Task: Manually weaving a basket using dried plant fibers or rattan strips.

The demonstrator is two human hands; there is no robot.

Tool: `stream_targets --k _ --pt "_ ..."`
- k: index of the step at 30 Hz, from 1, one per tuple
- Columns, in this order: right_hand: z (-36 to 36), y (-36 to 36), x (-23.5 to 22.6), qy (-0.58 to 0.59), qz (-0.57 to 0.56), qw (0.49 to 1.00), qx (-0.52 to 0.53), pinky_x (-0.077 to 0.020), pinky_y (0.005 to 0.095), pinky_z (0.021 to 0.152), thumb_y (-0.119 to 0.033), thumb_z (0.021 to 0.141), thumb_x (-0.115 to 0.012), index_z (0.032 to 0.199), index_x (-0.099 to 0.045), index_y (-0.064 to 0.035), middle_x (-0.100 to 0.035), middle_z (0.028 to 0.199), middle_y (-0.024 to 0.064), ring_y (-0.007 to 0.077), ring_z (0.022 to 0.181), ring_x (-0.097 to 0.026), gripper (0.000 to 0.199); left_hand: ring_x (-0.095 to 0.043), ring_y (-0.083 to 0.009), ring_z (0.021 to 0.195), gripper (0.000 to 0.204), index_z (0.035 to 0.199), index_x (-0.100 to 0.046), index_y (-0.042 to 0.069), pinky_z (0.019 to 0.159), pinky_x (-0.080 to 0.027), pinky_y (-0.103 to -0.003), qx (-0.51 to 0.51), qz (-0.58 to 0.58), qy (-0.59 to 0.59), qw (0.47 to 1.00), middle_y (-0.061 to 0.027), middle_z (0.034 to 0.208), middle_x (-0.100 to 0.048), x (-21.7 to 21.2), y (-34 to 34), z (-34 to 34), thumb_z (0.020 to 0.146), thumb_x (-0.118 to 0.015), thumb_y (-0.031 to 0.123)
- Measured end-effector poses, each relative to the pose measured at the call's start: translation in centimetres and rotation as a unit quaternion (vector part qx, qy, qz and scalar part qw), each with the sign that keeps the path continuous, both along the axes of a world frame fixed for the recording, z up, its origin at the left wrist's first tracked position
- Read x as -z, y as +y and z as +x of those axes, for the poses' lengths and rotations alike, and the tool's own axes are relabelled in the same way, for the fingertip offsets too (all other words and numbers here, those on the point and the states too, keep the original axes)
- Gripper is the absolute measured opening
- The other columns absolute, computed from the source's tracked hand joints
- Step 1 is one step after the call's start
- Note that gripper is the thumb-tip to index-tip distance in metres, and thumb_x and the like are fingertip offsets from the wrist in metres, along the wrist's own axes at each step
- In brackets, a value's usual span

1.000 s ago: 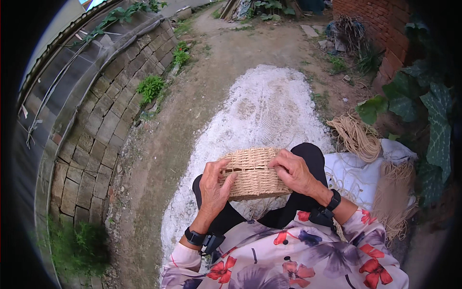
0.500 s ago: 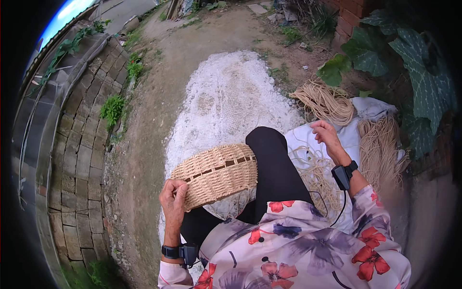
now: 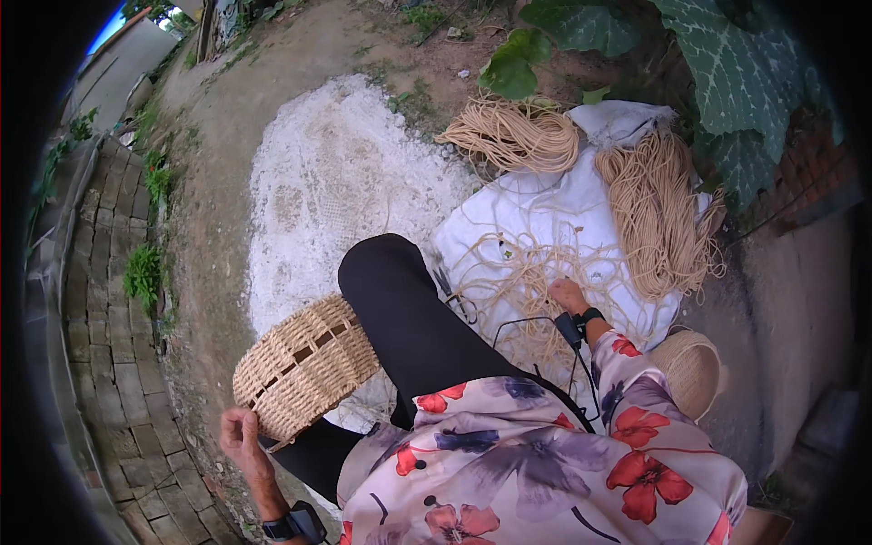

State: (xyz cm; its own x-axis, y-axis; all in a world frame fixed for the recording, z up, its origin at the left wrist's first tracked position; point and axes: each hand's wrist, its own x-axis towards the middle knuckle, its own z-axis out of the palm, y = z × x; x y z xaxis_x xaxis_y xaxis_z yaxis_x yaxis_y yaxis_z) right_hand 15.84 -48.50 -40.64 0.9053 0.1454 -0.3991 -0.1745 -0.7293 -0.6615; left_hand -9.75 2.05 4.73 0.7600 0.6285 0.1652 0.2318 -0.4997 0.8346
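Observation:
A woven basket (image 3: 304, 363) of pale twisted cord lies tilted against my left thigh, with a row of dark gaps along its side. At its lower left rim, my left hand (image 3: 242, 438) is closed on the edge, thumb against fingers. Farther right, my right hand (image 3: 568, 296) is down among loose beige cords (image 3: 522, 272) spread on a white cloth (image 3: 490, 213). Its fingers point away and are mostly hidden, so whether a cord is held does not show.
Coiled cord (image 3: 522, 136) and a long cord hank (image 3: 649, 213) lie on the cloth's far side. Dark-handled scissors (image 3: 461, 307) appear beside my knee. A round tan woven thing (image 3: 686, 372) stands by my right arm. Large leaves (image 3: 727, 64) overhang the far right; a brick edging (image 3: 113, 363) runs left.
My view has swung to the right. My right hand has gone from raised beside my knee down to the loose cords. My left hand stays at the basket's rim.

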Motion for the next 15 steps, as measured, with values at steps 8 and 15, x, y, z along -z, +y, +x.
stream_targets --k 8,15 --pt "-1.7 1.6 13.7 0.122 -0.004 0.992 -0.034 -0.0487 0.0339 0.087 -0.022 0.085 -0.057 0.118 -0.066 -0.0051 -0.071 0.107 0.012 0.0236 0.101 -0.065 0.038 -0.049 -0.0064 0.073 0.016 0.083 -0.062 0.003 0.067 -0.041 -0.022 0.014 -0.013 0.048 0.999 0.0034 0.082 -0.053 -0.6 0.5 -0.8 0.089 -0.072 0.013" --pt "-0.5 0.0 19.5 0.086 -0.07 0.992 -0.061 -0.0506 0.0478 0.075 -0.023 0.077 -0.057 0.079 -0.07 -0.003 -0.068 0.085 0.0231 0.0413 0.083 -0.065 0.024 -0.051 -0.0087 0.081 0.01 0.086 -0.066 0.003 0.072 -0.042 -0.022 0.031 0.029 0.022 0.999 -0.0015 0.096 -0.054 -1.1 -0.1 0.0 0.087 -0.073 0.009"
